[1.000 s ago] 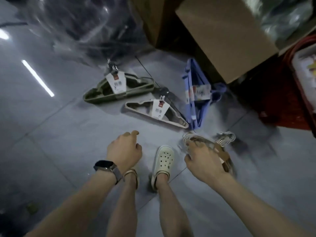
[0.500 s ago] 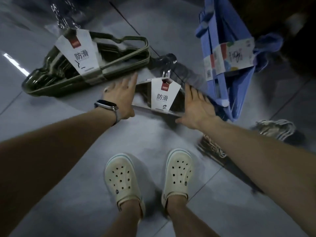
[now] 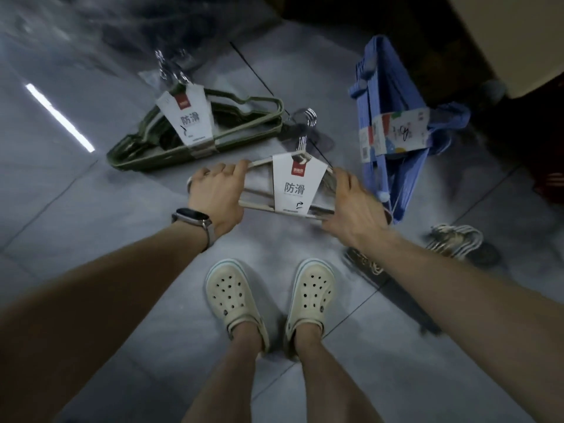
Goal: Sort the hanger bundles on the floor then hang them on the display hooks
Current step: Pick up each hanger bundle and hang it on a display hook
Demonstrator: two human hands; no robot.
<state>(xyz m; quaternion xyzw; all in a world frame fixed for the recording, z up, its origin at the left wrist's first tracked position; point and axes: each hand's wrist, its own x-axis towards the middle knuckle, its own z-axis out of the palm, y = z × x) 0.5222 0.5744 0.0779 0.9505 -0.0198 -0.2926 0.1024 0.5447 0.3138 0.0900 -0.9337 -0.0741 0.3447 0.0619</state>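
A beige hanger bundle [image 3: 297, 190] with a white paper label is held above the grey floor between both hands. My left hand [image 3: 217, 195] grips its left end and my right hand [image 3: 354, 206] grips its right end. Behind it on the floor lies a green hanger bundle [image 3: 244, 129] with the same kind of label. A blue hanger bundle [image 3: 393, 123] lies to the right. A pale wire hanger bundle [image 3: 454, 239] rests on the floor beyond my right forearm, partly hidden by it.
My two feet in cream clogs [image 3: 235, 297] stand just below the hands. A cardboard box [image 3: 525, 41] fills the top right corner. Clear plastic wrap [image 3: 100, 35] lies at the top left. Something red [image 3: 552, 178] sits at the right edge.
Both hands reached down onto the beige bundle, curled round its ends and raised it off the floor. Earlier my right hand held the pale wire bundle, which now lies on the floor.
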